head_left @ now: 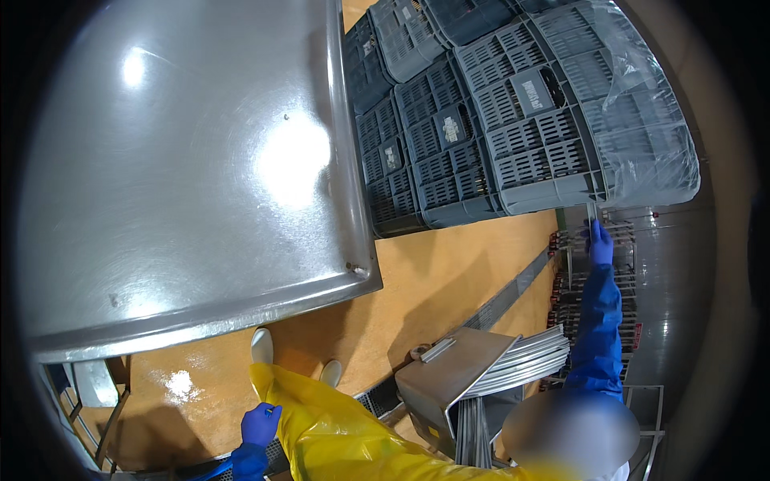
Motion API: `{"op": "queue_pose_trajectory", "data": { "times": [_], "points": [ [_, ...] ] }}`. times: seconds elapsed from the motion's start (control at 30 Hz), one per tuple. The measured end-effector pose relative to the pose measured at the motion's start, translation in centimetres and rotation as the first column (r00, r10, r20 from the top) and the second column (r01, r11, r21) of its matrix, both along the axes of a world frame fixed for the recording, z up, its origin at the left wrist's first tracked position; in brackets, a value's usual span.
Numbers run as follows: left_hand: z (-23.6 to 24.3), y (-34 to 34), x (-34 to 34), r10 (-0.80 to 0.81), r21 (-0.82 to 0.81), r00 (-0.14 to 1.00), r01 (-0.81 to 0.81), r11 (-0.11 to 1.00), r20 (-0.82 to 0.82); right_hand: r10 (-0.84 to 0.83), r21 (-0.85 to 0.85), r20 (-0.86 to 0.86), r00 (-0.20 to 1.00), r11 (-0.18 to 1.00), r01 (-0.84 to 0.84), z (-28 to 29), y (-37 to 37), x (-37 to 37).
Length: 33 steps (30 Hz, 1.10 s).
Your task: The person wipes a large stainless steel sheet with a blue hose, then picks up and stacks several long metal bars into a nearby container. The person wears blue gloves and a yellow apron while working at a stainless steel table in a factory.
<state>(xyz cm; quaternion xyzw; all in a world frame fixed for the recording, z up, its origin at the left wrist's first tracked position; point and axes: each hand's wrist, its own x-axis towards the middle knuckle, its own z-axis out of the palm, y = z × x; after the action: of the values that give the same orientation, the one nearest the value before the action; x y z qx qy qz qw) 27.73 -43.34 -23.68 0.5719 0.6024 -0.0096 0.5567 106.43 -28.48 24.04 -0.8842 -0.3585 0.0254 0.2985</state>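
My right arm, in a blue sleeve, stretches forward on the right. Its blue-gloved hand (599, 244) is closed round a thin grey bar (592, 211) at the near lower corner of a stack of grey slotted plastic crates (537, 144). Where that bar ends inside the fist is hidden. My left hand (261, 423), also gloved in blue, hangs low beside my yellow apron (337, 433). Its fingers are curled in, and whether they hold anything cannot be made out. Clear plastic film (642, 120) covers the right end of the crates.
A large steel table (192, 200) with a raised rim fills the left. On the orange floor (449, 264), a grey drain grate (509, 293) runs diagonally. A steel bin (461, 373) with stacked metal strips (517, 365) stands near my right side. Metal racks (573, 280) stand beyond my right arm.
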Motion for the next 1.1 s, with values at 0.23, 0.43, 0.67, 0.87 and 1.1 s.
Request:
{"op": "queue_pose_trajectory", "data": {
  "times": [0.23,0.43,0.67,0.87,1.1],
  "points": [
    [-3.3,-1.4,0.4,0.025,-0.011,1.0,-0.025,1.0,-0.012,-0.026,0.085,0.034,0.999,0.996,0.023,-1.2,2.2,1.2],
    [-2.9,-0.8,2.7,0.035,-0.066,0.999,-0.035,0.997,-0.008,-0.114,0.16,0.086,0.99,0.982,0.1,-1.7,6.9,1.0],
    [-4.0,0.3,3.3,-0.063,-0.033,0.997,0.062,0.998,-0.035,-0.221,0.196,0.169,0.961,0.963,0.187,-1.4,5.5,2.7],
    [-3.7,-1.5,4.3,-0.003,-0.058,1.0,0.004,0.998,0.014,-0.1,0.365,0.064,0.993,0.929,0.07,-2.8,8.3,3.0],
    [-1.6,-0.7,4.8,-0.027,-0.053,0.999,0.028,0.998,0.022,-0.081,0.471,-0.065,0.995,0.876,0.102,-2.5,7.4,4.9]
  ]
}}
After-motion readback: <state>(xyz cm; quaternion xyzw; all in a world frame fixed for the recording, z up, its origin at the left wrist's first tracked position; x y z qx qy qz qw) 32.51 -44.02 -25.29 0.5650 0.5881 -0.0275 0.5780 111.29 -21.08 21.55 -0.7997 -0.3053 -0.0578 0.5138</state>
